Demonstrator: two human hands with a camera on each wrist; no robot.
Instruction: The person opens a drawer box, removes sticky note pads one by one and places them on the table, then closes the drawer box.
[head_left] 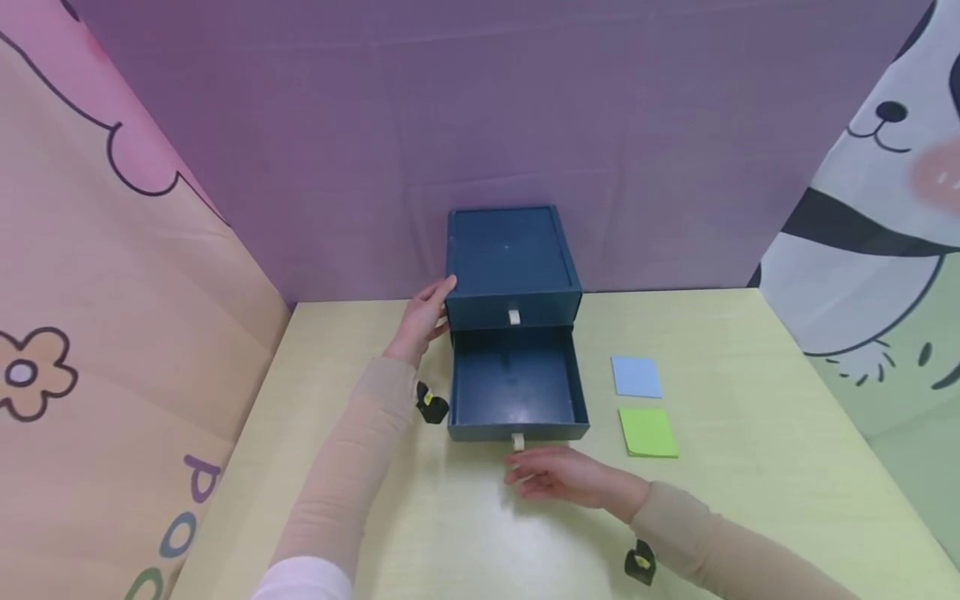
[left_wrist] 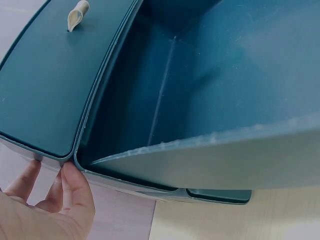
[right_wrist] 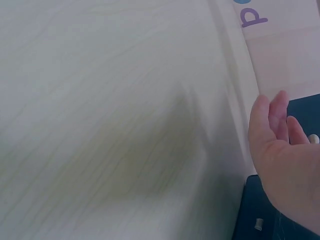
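Observation:
A dark blue drawer cabinet (head_left: pixel 506 250) stands against the back wall. Below its closed top drawer, a drawer (head_left: pixel 483 433) is pulled out toward me, its bare floor showing. My left hand (head_left: pixel 422 321) rests against the cabinet's left side near the front corner; in the left wrist view its fingertips touch the side edge. Just in front of the pulled-out drawer, close under its pale pull tab (head_left: pixel 518 442), hovers my right hand (head_left: pixel 558 477). Its fingers are loosely bent and hold nothing. The right wrist view shows that hand (right_wrist: pixel 282 160) beside the drawer fronts.
To the right of the drawer lie a blue sticky-note pad (head_left: pixel 637 377) and a green sticky-note pad (head_left: pixel 648 432) on the pale table (head_left: pixel 750 400). A purple cloth wall (head_left: pixel 495 125) rises right behind the cabinet. Printed cloth walls flank both sides.

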